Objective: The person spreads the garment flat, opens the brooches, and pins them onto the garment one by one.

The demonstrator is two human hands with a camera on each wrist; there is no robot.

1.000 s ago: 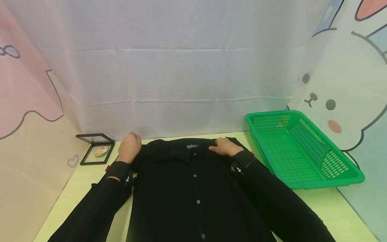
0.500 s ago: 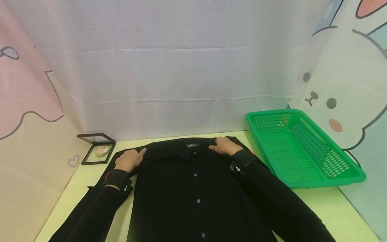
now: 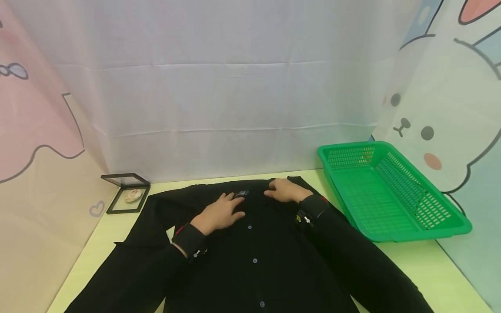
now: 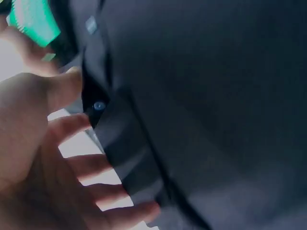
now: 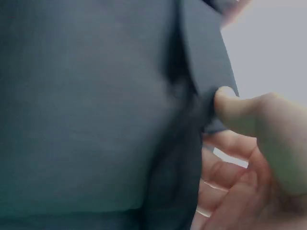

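Note:
A black button-up shirt (image 3: 231, 269) lies front up on the table, its collar toward the back wall. Over the left side of the collar, near the neck label (image 3: 241, 194), is my left hand (image 3: 221, 214). Its fingers are spread and fairly straight; in the left wrist view they lie along the edge of the collar (image 4: 132, 153), close to a small button (image 4: 99, 106). My right hand (image 3: 287, 190) pinches the right side of the collar. The right wrist view shows the thumb (image 5: 235, 109) on top of the cloth and the fingers curled beneath it.
A green plastic basket (image 3: 395, 237) stands at the right of the pale yellow table (image 3: 434, 265). At the back left is a black-framed box (image 3: 126, 211), its lid raised, with a small round item (image 3: 133, 195) inside. Fabric walls enclose the back and sides.
My left hand has left the shirt's left shoulder and moved right to the collar near the label, its fingers spreading. The right hand has stayed nearly still on the collar.

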